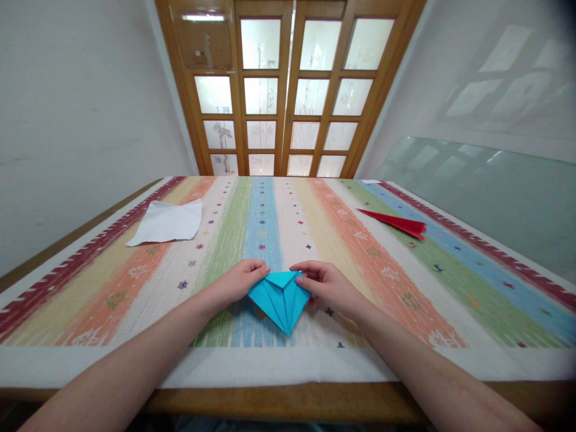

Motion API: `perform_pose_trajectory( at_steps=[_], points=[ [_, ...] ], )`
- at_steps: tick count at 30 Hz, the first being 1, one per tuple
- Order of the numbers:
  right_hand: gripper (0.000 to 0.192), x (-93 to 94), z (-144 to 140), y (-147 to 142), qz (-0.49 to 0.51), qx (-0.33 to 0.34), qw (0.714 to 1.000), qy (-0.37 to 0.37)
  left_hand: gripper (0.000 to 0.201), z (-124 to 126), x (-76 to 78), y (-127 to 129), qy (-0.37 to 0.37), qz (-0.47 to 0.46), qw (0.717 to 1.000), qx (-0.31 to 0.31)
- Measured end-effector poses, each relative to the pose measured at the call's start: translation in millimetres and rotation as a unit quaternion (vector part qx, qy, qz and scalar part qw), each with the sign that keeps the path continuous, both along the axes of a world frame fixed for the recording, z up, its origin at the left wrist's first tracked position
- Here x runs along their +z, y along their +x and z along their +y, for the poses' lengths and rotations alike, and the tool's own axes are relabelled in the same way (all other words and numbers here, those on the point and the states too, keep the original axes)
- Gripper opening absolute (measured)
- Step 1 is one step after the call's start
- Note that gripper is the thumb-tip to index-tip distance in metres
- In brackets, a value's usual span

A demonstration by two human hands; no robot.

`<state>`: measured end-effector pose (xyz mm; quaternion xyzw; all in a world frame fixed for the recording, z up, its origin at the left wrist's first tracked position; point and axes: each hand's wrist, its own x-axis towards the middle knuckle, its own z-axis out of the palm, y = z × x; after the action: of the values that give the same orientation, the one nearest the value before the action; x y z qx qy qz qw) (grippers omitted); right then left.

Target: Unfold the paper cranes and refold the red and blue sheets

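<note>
A folded sheet of blue origami paper (281,300) is held between my two hands just above the striped tablecloth, near the front edge. It has a kite-like shape, with its point toward me and a small triangular flap folded down at the top. My left hand (245,279) pinches the upper left corner, thumb on top. At the upper right corner, my right hand (326,285) grips the paper between thumb and fingers. Creases run from the flap down to the lower point. The fingertips beneath the paper are hidden.
A white sheet of paper (168,222) lies at the left of the striped tablecloth (225,240). To the right is a narrow folded red paper (398,224). Wooden doors with glass panes (281,90) stand beyond the table, and a glass panel (486,198) leans by the right wall.
</note>
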<state>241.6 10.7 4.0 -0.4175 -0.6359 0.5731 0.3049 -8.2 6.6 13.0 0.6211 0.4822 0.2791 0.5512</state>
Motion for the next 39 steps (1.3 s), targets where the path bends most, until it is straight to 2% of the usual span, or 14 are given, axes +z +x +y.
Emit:
perform_pose_trajectory(
  at_steps=[5, 9, 14, 17, 19, 24, 31, 34, 36, 39],
  points=[
    [0.027, 6.1, -2, -3, -0.023, -0.018, 0.996, 0.081, 0.044, -1, -3.1, 2, 0.042, 0.021, 0.999, -0.009],
    [0.028, 10.1, -3, -6, -0.036, -0.043, 0.992, 0.114, 0.043, -3, -4.2, 6, 0.066, 0.018, 0.998, 0.007],
    [0.031, 9.3, -3, -7, -0.021, -0.087, 0.992, 0.093, 0.025, -12, 4.7, 11, 0.148, -0.018, 0.986, 0.077],
    [0.034, 8.6, -3, -8, 0.002, -0.100, 0.993, 0.067, 0.014, -17, 9.7, 11, 0.213, -0.007, 0.975, 0.060],
    [0.035, 8.4, -3, -9, 0.016, -0.097, 0.994, 0.050, 0.015, -18, 10.4, 11, 0.230, 0.017, 0.972, 0.043],
    [0.036, 7.1, -4, -9, 0.064, -0.088, 0.994, 0.023, 0.028, -17, 9.4, 11, 0.239, 0.044, 0.969, 0.043],
    [0.034, 5.1, -5, -11, 0.095, -0.085, 0.992, 0.023, 0.039, -15, 9.3, 12, 0.217, 0.028, 0.975, 0.041],
    [0.034, 5.2, -6, -12, 0.107, -0.088, 0.990, -0.002, 0.042, -12, 8.3, 10, 0.191, 0.006, 0.981, 0.038],
    [0.035, 5.4, -6, -12, 0.115, -0.096, 0.988, -0.026, 0.035, -10, 7.6, 7, 0.166, -0.006, 0.986, 0.023],
    [0.035, 5.8, -7, -12, 0.135, -0.116, 0.982, -0.069, 0.012, -7, 6.6, 3, 0.152, 0.000, 0.988, 0.007]
  ],
)
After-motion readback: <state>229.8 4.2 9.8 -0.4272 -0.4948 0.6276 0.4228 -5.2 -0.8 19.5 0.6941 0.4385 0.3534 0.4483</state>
